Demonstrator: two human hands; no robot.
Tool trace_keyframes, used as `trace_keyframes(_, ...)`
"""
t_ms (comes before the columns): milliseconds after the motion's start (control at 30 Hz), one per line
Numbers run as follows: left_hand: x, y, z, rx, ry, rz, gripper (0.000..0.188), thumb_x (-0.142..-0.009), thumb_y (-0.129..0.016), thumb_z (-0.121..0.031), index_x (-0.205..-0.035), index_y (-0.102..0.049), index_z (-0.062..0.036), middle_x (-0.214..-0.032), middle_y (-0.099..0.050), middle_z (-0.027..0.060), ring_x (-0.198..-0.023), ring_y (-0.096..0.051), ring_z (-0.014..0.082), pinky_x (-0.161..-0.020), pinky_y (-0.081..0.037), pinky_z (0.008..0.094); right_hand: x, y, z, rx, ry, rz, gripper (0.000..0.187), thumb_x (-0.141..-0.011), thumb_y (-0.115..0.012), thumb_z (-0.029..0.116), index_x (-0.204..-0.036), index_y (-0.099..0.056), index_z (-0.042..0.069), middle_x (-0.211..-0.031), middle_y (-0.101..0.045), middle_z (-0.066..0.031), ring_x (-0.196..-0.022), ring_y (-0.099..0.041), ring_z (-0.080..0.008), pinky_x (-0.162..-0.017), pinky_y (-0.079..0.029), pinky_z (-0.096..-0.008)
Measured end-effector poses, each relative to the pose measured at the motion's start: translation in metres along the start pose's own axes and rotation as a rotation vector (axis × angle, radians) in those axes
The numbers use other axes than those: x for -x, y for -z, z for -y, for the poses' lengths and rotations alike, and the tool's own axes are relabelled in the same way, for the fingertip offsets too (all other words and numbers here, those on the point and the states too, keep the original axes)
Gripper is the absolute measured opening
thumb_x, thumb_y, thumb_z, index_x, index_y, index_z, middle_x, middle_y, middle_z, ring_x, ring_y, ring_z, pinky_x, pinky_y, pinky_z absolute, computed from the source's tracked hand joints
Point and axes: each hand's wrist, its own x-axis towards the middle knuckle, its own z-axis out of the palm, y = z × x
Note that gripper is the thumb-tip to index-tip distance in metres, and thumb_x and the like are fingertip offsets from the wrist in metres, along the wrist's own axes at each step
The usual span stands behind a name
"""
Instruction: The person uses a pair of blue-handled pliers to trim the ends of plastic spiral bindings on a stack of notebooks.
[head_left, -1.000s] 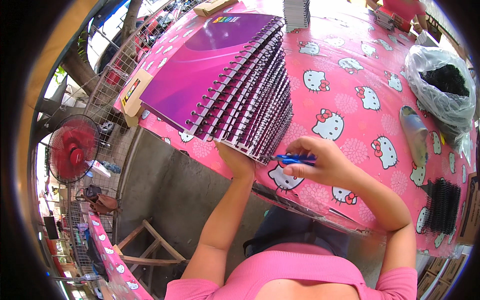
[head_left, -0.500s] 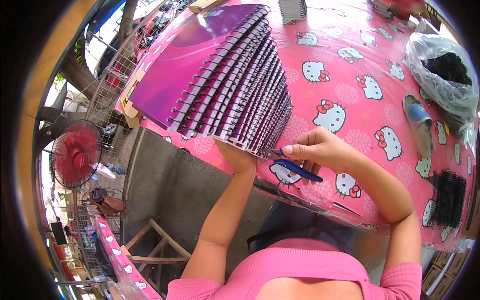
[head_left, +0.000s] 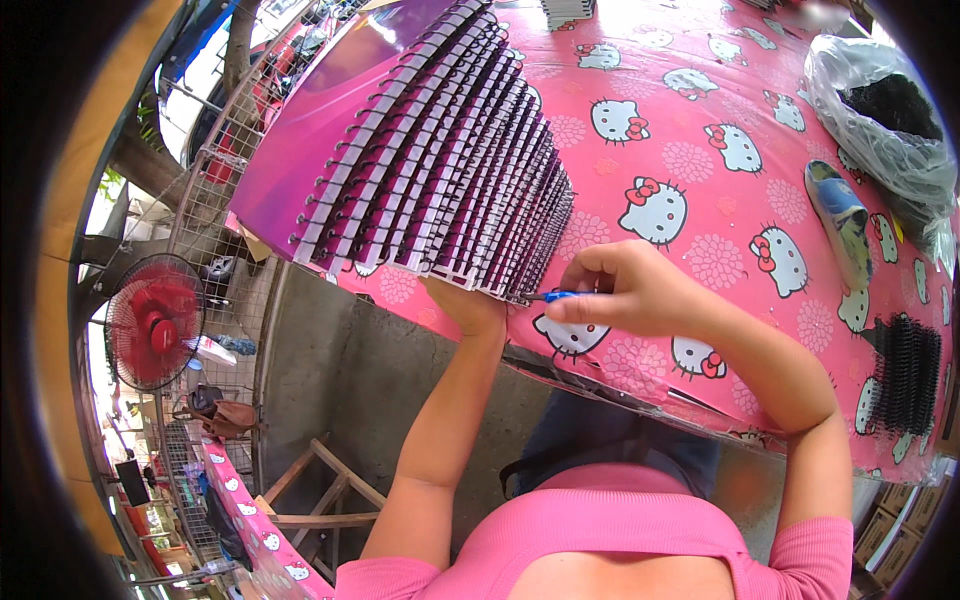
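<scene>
A tall stack of purple spiral-bound notebooks (head_left: 330, 110) rises at the left edge of the table, its black wire spines (head_left: 440, 180) facing right and fanned unevenly. At the near lower corner of the stack is my left hand (head_left: 468, 304), its fingers hidden behind the notebooks. My right hand (head_left: 625, 290) is closed around blue-handled pliers (head_left: 575, 296). Their dark metal tip points left and meets the spine ends at the stack's bottom corner, close beside my left hand. Whether the jaws are apart is too small to make out.
The pink cartoon-print tablecloth (head_left: 720, 260) covers the table. To the right lie a clear plastic bag (head_left: 830, 75) of black coils, a blue patterned pouch-like item (head_left: 842, 225) and a bundle of black coils (head_left: 905, 375). A red fan (head_left: 155, 322) stands left.
The pliers' lower handle, visible before below my right hand, is now out of sight, and the tool lies more level. The notebook stack appears farther left and higher in view.
</scene>
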Motion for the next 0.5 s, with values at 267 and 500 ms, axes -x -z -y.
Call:
trace_keyframes(267,0.000,-0.003,-0.006,0.170,0.068,0.007,0.038,-0.094,-0.053,-0.017,-0.123,-0.046,0.0070,-0.119,-0.057,0.0150,-0.103,-0.058,0.0220,-0.088,-0.048,0.0340,0.015,-0.015,-0.015,0.483,0.345,-0.272,0.040,-0.078,-0.076,0.034,-0.104,-0.062,0.007,-0.094,-0.060,-0.0100,-0.086,-0.060,-0.0255,-0.074,-0.048,-0.0402)
trace_keyframes(500,-0.002,-0.007,-0.008,0.090,0.001,0.047,0.034,-0.099,-0.042,-0.019,-0.124,-0.049,0.0029,-0.118,-0.058,0.0134,-0.101,-0.061,0.0225,-0.084,-0.055,0.0335,0.011,-0.022,-0.016,0.724,0.512,-0.421,0.040,-0.075,-0.077,0.032,-0.101,-0.060,0.006,-0.100,-0.058,-0.0111,-0.092,-0.059,-0.0269,-0.075,-0.046,-0.0403)
